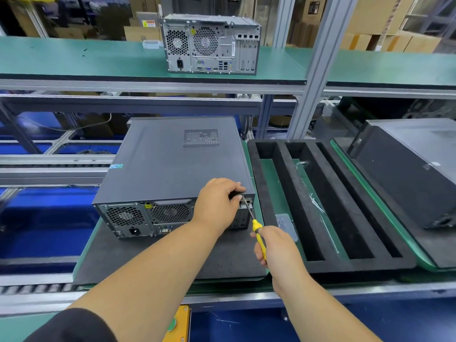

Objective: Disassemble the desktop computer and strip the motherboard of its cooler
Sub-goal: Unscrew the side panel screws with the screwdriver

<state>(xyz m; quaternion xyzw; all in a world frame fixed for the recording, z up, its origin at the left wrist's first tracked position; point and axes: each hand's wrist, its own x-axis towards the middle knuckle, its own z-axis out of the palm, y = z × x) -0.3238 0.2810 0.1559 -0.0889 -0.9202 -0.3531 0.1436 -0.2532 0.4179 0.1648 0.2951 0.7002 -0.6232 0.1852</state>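
Head view, close, forward-down over workbench (pixel 222 272)

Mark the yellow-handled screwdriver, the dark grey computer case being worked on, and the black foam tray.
yellow-handled screwdriver (pixel 259 236): head view, handle.
dark grey computer case (pixel 170 164): head view, top panel.
black foam tray (pixel 296 193): head view, divider rib.

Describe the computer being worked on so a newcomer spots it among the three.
On the black mat nearest the person lies a dark desktop computer, rear panel facing them. Unlike the shelf unit and the one at right, it has the left hand on it and a yellow-handled screwdriver at its corner.

Green bench (pixel 84 245): perhaps foam mat (pixel 172 257)
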